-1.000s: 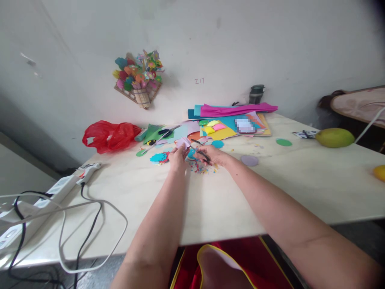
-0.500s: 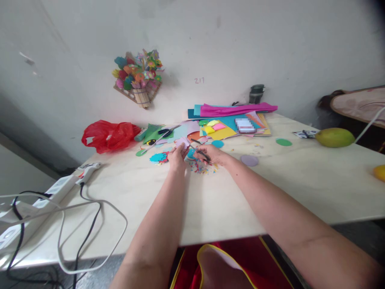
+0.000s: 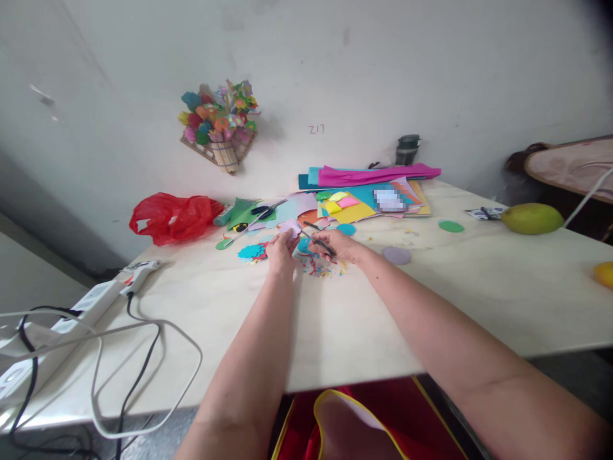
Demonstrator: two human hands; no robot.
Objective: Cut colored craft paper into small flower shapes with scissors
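Observation:
Between the fingers of my left hand (image 3: 281, 250) is a small piece of pale lilac paper (image 3: 290, 227), held just above the table. My right hand (image 3: 338, 246) grips a pair of dark scissors (image 3: 320, 243), with the blades pointing left at the paper and spread apart. Under the hands lie many tiny coloured paper clippings (image 3: 325, 268) and a blue paper piece (image 3: 304, 245). Blue scalloped paper cutouts (image 3: 252, 251) rest left of my left hand. A lilac paper disc (image 3: 396, 255) lies to the right of my right hand.
Behind the hands are coloured sheets (image 3: 361, 212), a phone (image 3: 390, 200) and a second pair of scissors (image 3: 263, 209). A red plastic bag (image 3: 175, 217) sits at left, near a power strip (image 3: 89, 303) with looping cables. A mango (image 3: 532, 218) is at right.
Both hands stay almost in place, still holding the lilac paper and the scissors. The view has shifted very slightly.

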